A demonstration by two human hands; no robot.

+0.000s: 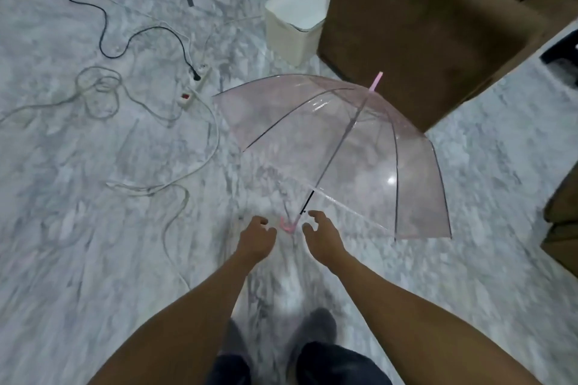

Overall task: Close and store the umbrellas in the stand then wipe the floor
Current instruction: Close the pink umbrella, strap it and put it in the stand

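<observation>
An open transparent pink umbrella (353,150) lies on its side on the grey marble floor (93,228), its pink tip pointing up and away toward a brown box. Its curved pink handle (287,225) rests on the floor just in front of me. My left hand (255,239) hovers just left of the handle with fingers apart, holding nothing. On the other side, my right hand (320,233) is spread right of the handle, close to the dark lower end of the shaft, also holding nothing. No umbrella stand is clearly visible.
A large brown cardboard box (422,34) stands behind the umbrella, with a cream bin (291,25) to its left. Black and white cables and a power strip (194,87) sprawl over the floor at left. Table legs stand at the back. My feet are below.
</observation>
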